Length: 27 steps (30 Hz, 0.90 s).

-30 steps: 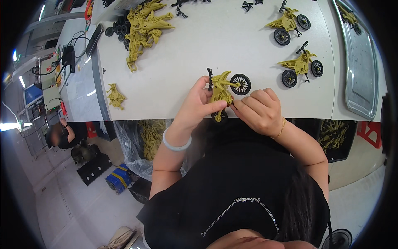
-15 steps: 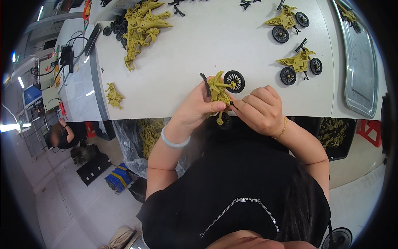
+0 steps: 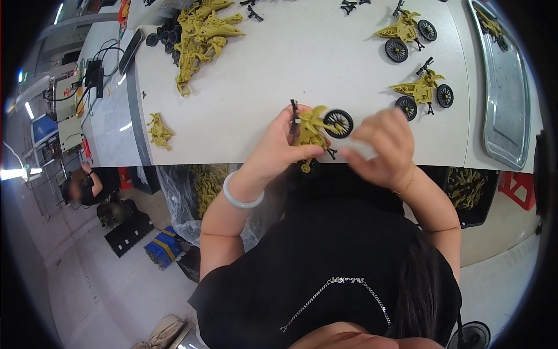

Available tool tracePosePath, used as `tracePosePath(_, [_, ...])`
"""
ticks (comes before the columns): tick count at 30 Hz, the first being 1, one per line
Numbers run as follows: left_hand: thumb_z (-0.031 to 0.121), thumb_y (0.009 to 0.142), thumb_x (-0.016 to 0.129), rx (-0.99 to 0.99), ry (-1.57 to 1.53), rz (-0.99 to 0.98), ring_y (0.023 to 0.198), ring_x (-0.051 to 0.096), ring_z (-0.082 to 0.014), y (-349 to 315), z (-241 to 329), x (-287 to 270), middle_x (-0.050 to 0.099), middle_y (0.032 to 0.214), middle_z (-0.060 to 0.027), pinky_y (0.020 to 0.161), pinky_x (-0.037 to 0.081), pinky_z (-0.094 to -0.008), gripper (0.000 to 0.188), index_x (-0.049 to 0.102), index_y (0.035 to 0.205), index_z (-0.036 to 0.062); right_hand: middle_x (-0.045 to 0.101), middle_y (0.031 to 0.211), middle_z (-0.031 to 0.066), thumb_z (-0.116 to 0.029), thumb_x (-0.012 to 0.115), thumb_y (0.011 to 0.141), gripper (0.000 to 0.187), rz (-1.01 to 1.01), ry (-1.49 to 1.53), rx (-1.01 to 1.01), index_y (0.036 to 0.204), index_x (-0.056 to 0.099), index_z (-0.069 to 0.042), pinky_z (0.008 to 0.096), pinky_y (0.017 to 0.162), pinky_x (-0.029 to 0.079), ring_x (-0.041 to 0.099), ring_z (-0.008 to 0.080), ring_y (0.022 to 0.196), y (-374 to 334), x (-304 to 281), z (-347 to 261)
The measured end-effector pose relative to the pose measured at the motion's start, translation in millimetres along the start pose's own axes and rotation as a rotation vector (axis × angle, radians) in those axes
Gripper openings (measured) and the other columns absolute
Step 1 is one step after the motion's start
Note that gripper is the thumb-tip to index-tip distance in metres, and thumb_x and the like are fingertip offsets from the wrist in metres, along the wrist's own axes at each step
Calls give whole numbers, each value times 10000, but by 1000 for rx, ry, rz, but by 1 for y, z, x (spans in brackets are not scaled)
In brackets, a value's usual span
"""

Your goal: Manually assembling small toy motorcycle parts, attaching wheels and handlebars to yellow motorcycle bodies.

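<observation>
well, toward the left edge of the table (image 3: 244,93), near its front corner, lies a loose yellow piece (image 3: 160,131); farther back on that side sit black wheels (image 3: 168,38) and a yellow pile (image 3: 203,35). the left hand (image 3: 274,142) wraps around a toy motorbike (image 3: 311,137), thumb across its yellow body, keeping it over the middle of the table's front edge. it looks light and stiff, likely hard plastic; the body seems the best place to grip, while the handlebar (image 3: 294,116), little black stand (image 3: 332,153) and front wheel (image 3: 338,124) look thin enough to bend or pop loose. the right hand (image 3: 386,145), blurred, is just beside, fingers loosely parted, gripping nothing that shows. two similar bikes (image 3: 419,90) lie toward the right edge, where a metal tray (image 3: 508,110) rests.
</observation>
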<state>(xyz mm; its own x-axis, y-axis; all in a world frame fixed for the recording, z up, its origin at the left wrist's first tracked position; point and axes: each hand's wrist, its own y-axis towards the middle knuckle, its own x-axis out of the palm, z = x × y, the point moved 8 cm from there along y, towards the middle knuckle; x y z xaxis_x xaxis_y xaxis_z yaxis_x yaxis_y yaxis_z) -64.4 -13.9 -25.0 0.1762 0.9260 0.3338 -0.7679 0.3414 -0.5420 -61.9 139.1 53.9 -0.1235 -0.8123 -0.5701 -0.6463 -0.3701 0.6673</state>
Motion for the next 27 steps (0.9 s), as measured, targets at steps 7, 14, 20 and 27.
tracePosePath(7, [33, 736, 750, 73, 580, -121, 946, 609, -160, 3, 0, 14, 625, 1055, -95, 850, 483, -306, 496, 490, 1156, -14, 642, 780, 53, -70, 713, 774, 159, -420, 680, 677, 930, 705, -41, 242, 603, 462, 586, 122, 644, -9, 37, 53])
tracePosePath(14, [69, 748, 745, 77, 589, -187, 922, 615, -155, 6, -5, 19, 656, 986, -87, 819, 491, -299, 473, 501, 1147, 2, 644, 769, 54, -52, 710, 778, 158, -390, 700, 723, 930, 698, -13, 230, 640, 477, 601, 111, 689, -18, 39, 55])
tracePosePath(20, [72, 812, 681, -51, 541, -194, 901, 621, -145, 13, -15, 18, 663, 970, -80, 807, 491, -289, 389, 521, 1158, -7, 658, 797, 52, -49, 700, 798, 134, -361, 796, 893, 902, 682, 33, 224, 702, 498, 601, 89, 737, -29, 44, 63])
tracePosePath(27, [44, 831, 639, -28, 212, -166, 898, 627, -161, 15, -6, 22, 659, 975, -104, 787, 498, -285, 410, 502, 1211, -22, 640, 793, 64, -83, 728, 769, 184, -166, 578, 775, 911, 664, 15, 259, 660, 475, 574, 132, 699, -16, 24, 65])
